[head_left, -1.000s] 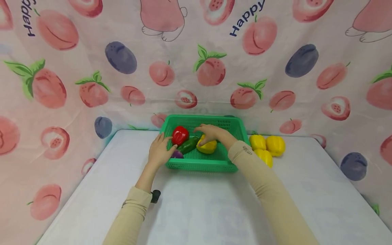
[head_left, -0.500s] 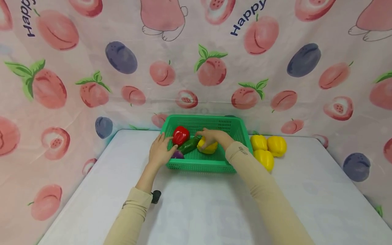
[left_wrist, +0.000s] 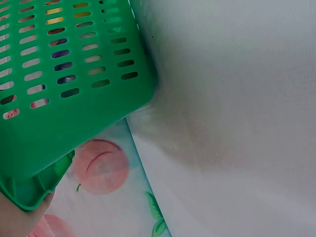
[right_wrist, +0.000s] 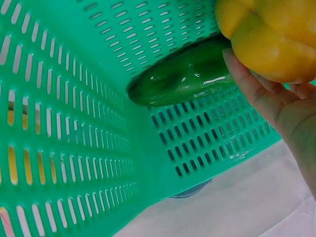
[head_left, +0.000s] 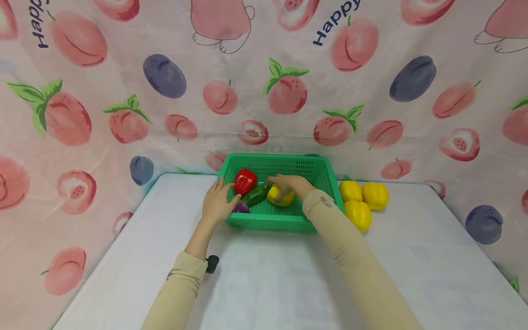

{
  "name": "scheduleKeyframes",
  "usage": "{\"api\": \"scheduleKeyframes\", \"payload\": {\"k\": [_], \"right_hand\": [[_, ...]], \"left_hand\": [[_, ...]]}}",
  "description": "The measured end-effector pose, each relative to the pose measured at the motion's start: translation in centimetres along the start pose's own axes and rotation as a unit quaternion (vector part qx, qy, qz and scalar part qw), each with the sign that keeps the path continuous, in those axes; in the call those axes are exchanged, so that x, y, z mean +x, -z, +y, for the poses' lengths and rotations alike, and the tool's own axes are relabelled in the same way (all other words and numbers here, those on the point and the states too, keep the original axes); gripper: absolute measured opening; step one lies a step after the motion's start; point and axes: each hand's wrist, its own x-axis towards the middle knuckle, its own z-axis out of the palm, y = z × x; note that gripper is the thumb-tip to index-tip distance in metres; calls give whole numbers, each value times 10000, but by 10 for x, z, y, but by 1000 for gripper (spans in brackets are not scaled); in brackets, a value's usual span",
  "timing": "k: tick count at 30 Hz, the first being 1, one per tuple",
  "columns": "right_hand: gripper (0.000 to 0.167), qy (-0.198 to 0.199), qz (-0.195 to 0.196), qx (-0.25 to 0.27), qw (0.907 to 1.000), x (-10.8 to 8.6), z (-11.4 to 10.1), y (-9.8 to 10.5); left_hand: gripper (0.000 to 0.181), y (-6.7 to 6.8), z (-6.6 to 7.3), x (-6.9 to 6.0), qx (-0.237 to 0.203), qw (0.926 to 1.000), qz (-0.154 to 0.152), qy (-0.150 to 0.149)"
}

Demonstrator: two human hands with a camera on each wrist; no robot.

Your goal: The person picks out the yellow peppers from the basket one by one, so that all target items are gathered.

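Observation:
In the head view my right hand [head_left: 289, 184] reaches into the green basket [head_left: 272, 217] and holds a yellow bell pepper [head_left: 283, 199]. In the right wrist view its fingers [right_wrist: 247, 84] lie along the side of that pepper [right_wrist: 276, 39]. My left hand [head_left: 216, 203] grips the basket's left rim, thumb towards the inside; the left wrist view shows part of this hand [left_wrist: 19, 217] against the rim [left_wrist: 34, 190]. Also in the basket are a red bell pepper [head_left: 245, 182], a long dark green vegetable [head_left: 256, 195] and an eggplant [head_left: 241, 207], partly hidden by the left thumb.
Several yellow bell peppers [head_left: 358, 215] stand on the white table [head_left: 264, 275] just right of the basket. A glossy long green vegetable [right_wrist: 182, 74] lies near a basket corner in the right wrist view. Behind the table hangs a fruit-print cloth [head_left: 181, 146].
My right hand has come down slightly and closer around the yellow bell pepper in the basket. The left hand stays at the rim. The head view has shifted slightly.

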Motion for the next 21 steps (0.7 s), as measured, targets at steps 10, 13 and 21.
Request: {"api": "scheduleKeyframes", "payload": {"k": [10,13,21], "right_hand": [[58,1,-135,-97,9999,3,3,-1],[58,-20,-109,-135,9998,0,4,1],[58,39,60,-232,9997,-3,2,14]], "left_hand": [[53,-4,1,-3,-27,10000,-29,21],[53,-4,2,-2,-8,10000,-13,-8],[53,-1,0,1,95,9999,24,39]]}}
